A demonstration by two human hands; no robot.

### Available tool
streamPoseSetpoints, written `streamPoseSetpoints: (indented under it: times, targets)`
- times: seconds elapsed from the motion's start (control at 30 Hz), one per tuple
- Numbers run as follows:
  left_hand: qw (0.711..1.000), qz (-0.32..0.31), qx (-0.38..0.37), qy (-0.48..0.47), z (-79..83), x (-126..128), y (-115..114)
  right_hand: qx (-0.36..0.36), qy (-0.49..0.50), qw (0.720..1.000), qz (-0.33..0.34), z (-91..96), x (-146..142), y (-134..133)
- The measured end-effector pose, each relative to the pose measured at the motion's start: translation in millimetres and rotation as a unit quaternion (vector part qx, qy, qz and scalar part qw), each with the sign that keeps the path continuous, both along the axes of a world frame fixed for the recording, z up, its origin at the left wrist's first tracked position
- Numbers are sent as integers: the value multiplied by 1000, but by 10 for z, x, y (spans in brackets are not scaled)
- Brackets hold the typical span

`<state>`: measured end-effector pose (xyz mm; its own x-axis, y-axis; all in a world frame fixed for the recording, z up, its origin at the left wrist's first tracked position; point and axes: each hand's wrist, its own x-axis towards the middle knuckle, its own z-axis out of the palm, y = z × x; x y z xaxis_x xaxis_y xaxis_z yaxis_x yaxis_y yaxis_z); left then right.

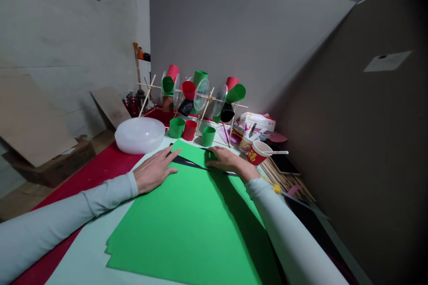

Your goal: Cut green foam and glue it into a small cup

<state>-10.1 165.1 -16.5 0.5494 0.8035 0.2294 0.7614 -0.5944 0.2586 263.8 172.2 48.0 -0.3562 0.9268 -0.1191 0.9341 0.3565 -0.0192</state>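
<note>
Large green paper sheets [194, 222], stacked with slightly offset edges, lie in front of me. At their far end rests a smaller rectangular green paper piece [189, 153], with black paper strips [187, 162] showing beneath and beside it. My left hand [155, 171] lies on the left edge of the sheets, fingers spread, fingertips touching the small piece and the black strips. Over the right end of the small piece is my right hand [225, 160], its thumb apart from the fingers, which press on the paper. The undersides of its fingertips are hidden.
Behind stands a stick frame [207, 98] carrying clear discs and coloured paper tubes. Green cups [176, 128] and a red cup [189, 130] sit before it. A white round container [140, 136] is left; a red paper cup [258, 153] and wooden sticks [284, 176] are right.
</note>
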Motion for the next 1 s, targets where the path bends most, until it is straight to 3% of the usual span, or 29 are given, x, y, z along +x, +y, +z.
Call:
streamPoseSetpoints:
  times: [0.57,0.83,1.0]
  targets:
    - [1000,-8,2,-26,-104,-8,10,-1,-33,999,-23,99,-6,162]
    - [996,33,27,-75,2,14,-12,79,-30,995,-49,374,59,-156]
    - [997,30,20,-67,-21,4,2,67,-44,997,-23,302,-27,-309]
